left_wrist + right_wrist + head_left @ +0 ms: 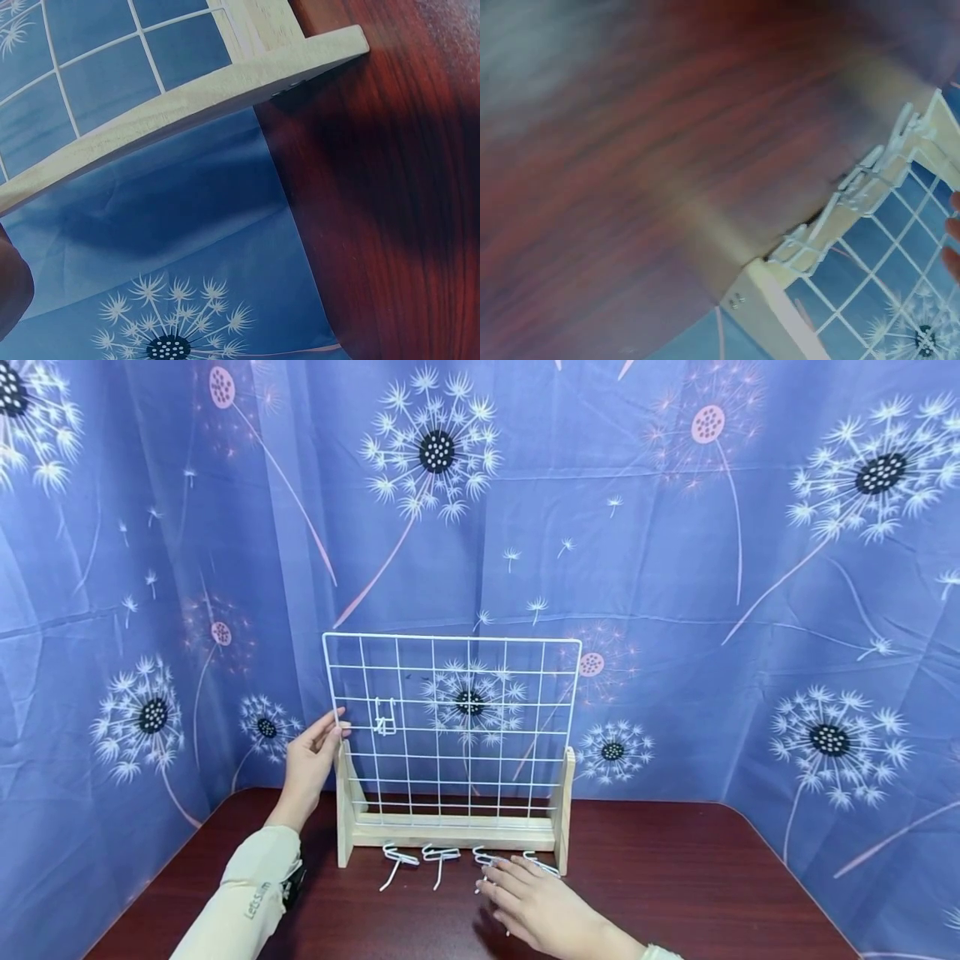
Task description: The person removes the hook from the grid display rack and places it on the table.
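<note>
A white wire grid panel [468, 729] stands upright in a light wooden stand [453, 836]. My left hand [311, 768] pinches the panel's left edge between thumb and fingers, just above the stand's upright. One white wire hook [386, 718] hangs on the left part of the grid. Along the stand's front lie several more white hooks, among them a left one [399, 860] and one beside it [441, 857]. Over the right-hand hooks is my right hand [543, 906], its fingers extended and partly covering them. Whether it touches any hook cannot be made out.
Dark reddish wooden table [697, 877] carries the stand. Behind and at both sides hangs a blue curtain [645, 552] with a dandelion print, close to the table's back edge. The right wrist view is partly blurred.
</note>
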Demonstrator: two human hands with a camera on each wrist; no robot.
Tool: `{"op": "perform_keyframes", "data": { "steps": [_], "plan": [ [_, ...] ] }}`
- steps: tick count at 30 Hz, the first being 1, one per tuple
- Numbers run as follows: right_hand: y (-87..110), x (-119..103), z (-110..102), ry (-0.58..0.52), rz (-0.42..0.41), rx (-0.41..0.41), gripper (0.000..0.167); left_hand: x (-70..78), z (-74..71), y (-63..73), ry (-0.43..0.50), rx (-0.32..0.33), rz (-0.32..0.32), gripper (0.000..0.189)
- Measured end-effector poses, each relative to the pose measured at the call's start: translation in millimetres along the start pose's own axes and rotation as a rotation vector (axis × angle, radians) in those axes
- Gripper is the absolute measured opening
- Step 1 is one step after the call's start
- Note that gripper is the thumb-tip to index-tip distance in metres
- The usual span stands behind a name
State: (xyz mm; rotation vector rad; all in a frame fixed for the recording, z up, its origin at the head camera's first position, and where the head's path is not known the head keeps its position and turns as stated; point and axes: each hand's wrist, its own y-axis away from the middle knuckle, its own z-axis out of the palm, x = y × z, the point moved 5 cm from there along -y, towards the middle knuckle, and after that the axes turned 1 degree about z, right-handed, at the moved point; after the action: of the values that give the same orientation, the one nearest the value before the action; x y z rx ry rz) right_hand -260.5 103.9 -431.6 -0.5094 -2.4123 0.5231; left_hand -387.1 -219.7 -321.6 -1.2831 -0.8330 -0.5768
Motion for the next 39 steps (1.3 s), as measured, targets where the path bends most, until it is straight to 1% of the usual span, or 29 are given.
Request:
{"op": "perform_keyframes", "data": {
  "steps": [1,5,8,10,13,16,18,22,26,29,31,36,39],
  "plan": [
    [-1.8,0.7,-0.1,-0.015,0.028,0.002,0.039,3.9,0.8,1.6,-0.001,-0.001,-0.002,0.036],
    [-9.5,2.5,-3.4,-0.029,0.098,0.02,0.043,4.9,0.9,2.4,-0.01,-0.001,0.008,0.035],
    [-15.5,4.2,-5.8,-0.015,0.157,0.026,0.047,4.4,0.7,1.9,-0.014,0.0,0.007,0.035],
    [-19.8,5.5,-7.5,-0.019,0.198,0.034,0.051,2.3,0.3,0.7,-0.012,0.001,0.005,0.035],
    [-27.9,7.1,-10.0,-0.035,0.24,0.048,0.054,-5.4,-1.1,-2.0,-0.004,0.007,-0.01,0.036],
    [-39.4,10.0,-12.0,-0.08,0.278,0.052,0.057,-14.9,-3.1,-4.7,-0.002,0.018,-0.026,0.036],
    [-49.1,12.7,-13.4,-0.126,0.304,0.053,0.059,-19.2,-4.0,-6.0,-0.006,0.023,-0.025,0.036],
    [-69.6,20.0,-15.7,-0.234,0.353,0.081,0.061,-21.4,-4.0,-6.7,-0.024,0.026,0.0,0.036],
    [-88.8,27.5,-14.6,-0.321,0.4,0.113,0.06,-21.2,-3.7,-6.9,-0.021,0.031,0.003,0.035],
    [-100.9,32.1,-12.8,-0.364,0.436,0.125,0.059,-18.8,-2.9,-6.7,-0.007,0.027,-0.015,0.035],
    [-108.2,34.4,-11.8,-0.388,0.45,0.137,0.058,-13.9,-1.9,-5.3,-0.007,0.022,-0.022,0.035],
    [-127.4,39.7,-10.8,-0.421,0.448,0.198,0.057,1.9,1.0,0.5,-0.033,0.016,-0.019,0.034],
    [-139.0,43.1,-10.4,-0.434,0.45,0.223,0.057,6.9,1.0,3.3,-0.04,0.021,-0.022,0.034]
  ]
}}
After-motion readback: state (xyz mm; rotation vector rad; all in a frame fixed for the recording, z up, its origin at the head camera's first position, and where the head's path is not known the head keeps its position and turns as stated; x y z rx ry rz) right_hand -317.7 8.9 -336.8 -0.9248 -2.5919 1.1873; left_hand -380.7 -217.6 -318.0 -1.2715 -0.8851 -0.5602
